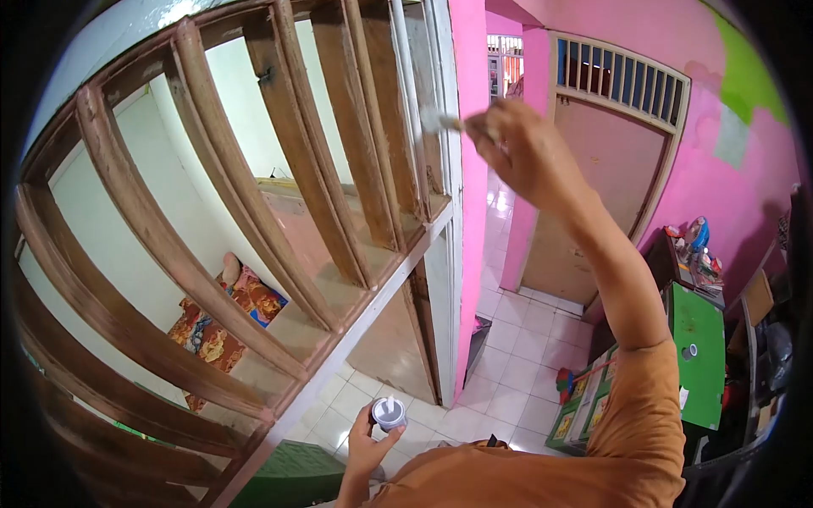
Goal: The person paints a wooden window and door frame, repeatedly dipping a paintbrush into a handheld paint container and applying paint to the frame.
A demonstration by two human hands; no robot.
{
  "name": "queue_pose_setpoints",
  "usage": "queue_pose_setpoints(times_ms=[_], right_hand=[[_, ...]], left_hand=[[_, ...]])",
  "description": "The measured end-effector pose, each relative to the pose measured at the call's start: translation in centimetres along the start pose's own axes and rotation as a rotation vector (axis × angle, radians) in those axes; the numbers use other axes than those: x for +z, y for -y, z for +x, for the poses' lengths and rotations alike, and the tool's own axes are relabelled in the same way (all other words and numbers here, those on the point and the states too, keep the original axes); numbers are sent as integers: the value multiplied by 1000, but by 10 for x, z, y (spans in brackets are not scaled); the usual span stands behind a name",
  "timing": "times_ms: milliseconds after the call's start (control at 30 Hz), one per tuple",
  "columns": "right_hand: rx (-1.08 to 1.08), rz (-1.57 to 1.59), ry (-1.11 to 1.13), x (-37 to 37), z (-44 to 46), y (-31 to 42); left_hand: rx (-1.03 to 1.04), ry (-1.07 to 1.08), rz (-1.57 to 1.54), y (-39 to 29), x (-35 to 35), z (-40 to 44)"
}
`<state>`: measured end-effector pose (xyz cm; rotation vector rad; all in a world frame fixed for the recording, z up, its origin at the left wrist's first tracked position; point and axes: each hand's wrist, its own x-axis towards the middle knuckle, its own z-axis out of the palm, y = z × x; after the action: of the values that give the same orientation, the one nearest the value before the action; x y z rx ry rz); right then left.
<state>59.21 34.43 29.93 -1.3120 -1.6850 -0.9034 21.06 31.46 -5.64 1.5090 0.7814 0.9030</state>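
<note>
Nearest the camera: orange-brown shirt (pixel 508 478) and, at its left edge, the left hand (pixel 366 447), curled part-way round a small paint cup (pixel 389 423), thumb along one side. Cup upright, mouth up; pale paint inside, a white streak across its rim.

Right hand (pixel 527 152) raised at arm's length, fingers closed in a pinch on the handle of a paintbrush (pixel 442 122). Brush head pale, blurred, pointing at the white upright post (pixel 445 51); contact with the post cannot be told.

Left of the post: a row of brown wooden slats (pixel 220 169), standing on a rail with a white-painted lower face (pixel 373 315). Slats look curved through the wide lens.

Below right: a green cabinet (pixel 699 389) with a small cup (pixel 690 350) on top. Past it, white floor tiles (pixel 529 368).

Through the slats, lower down: patterned bedding (pixel 222 343) beside a pale wall.

Farther off: pink wall (pixel 677 178) with a green patch, and a brownish door (pixel 584 178) under a barred vent (pixel 622 78).
</note>
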Motion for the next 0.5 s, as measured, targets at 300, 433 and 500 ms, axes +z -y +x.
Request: queue_pose_setpoints(times_ms=[300,433,500], right_hand=[[-15,119,-86,-9,19,-2],[48,117,63,0,1,-6],[76,29,231,4,-18,1]], left_hand=[[-33,22,-19,4,-2,-3],[-4,18,-29,6,-1,-4],[4,5,-35,9,-2,-6]])
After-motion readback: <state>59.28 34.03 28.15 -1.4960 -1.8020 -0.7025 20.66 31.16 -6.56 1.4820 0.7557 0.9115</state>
